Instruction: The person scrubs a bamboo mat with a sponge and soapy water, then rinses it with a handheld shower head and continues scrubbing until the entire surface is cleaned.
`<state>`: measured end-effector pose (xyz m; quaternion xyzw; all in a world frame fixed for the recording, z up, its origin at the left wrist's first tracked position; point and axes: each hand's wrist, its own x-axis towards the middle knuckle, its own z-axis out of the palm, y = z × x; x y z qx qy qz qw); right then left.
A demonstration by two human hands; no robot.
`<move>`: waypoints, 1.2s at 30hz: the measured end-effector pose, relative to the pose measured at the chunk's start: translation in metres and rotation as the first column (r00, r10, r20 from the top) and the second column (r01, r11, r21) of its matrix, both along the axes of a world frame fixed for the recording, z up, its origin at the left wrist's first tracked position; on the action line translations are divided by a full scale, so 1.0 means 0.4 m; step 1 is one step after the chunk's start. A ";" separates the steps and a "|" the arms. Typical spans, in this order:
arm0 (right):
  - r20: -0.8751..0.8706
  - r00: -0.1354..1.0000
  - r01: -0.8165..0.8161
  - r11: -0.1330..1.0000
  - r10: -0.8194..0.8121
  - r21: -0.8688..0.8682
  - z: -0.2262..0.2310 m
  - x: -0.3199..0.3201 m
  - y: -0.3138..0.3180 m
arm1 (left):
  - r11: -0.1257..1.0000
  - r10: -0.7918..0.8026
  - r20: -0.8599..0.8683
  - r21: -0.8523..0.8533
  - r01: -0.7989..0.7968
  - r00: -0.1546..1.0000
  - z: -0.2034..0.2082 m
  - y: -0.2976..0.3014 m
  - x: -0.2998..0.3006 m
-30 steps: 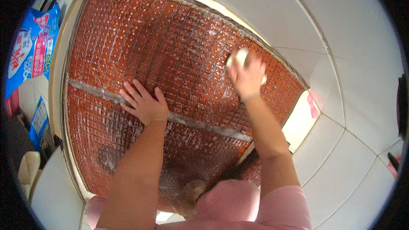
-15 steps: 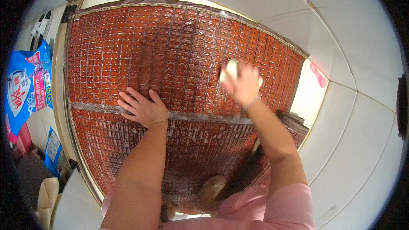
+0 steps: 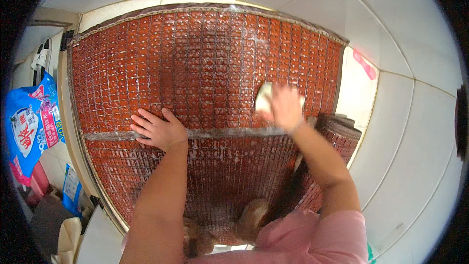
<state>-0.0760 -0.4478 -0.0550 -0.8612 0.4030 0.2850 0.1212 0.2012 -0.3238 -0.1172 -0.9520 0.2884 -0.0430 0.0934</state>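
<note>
A wet red-brown mat (image 3: 215, 58) of small tiles spreads out before a person in pink. On the mat's left part, the left hand (image 3: 163, 129) lies flat, its fingers open. Right of the mat's middle, the right hand (image 3: 287, 107) grips a pale block (image 3: 263, 99), blurred, on its surface. A blue bag (image 3: 24, 132) is left of the mat.

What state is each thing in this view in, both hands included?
Left hand: open, fingers spread, resting on the mat.
Right hand: closed on the pale object, slightly blurred.
Pale object: held over the mat; exact kind unclear.
Red-brown mat: spread out, shiny and wet-looking, darker in patches.
Mat's right-hand section: curled up beside the right forearm.
Blue package: creased; whether sealed, I can't tell.
</note>
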 end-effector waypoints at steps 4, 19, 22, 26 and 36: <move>0.537 0.838 0.354 0.654 0.095 -0.669 -0.065 -0.030 -0.343 | 1.000 0.001 -0.091 0.022 0.002 0.996 -0.012 -0.053 -0.056; 0.437 0.893 0.233 0.722 0.107 -0.652 -0.051 -0.099 -0.269 | 0.997 -0.073 0.005 -0.032 0.073 0.997 -0.021 -0.026 -0.042; 0.453 0.891 0.302 0.722 0.017 -0.622 -0.057 -0.080 -0.393 | 1.000 -0.014 -0.137 -0.002 0.014 0.991 -0.008 -0.043 -0.063; 0.385 0.921 0.125 0.900 0.050 -0.417 -0.072 -0.103 -0.132 | 0.998 0.028 -0.057 0.059 -0.025 0.998 -0.006 -0.014 -0.006; 0.447 0.889 0.290 0.636 0.096 -0.715 -0.067 -0.234 -0.341 | 0.999 -0.042 -0.074 -0.022 0.040 0.996 -0.021 -0.031 -0.039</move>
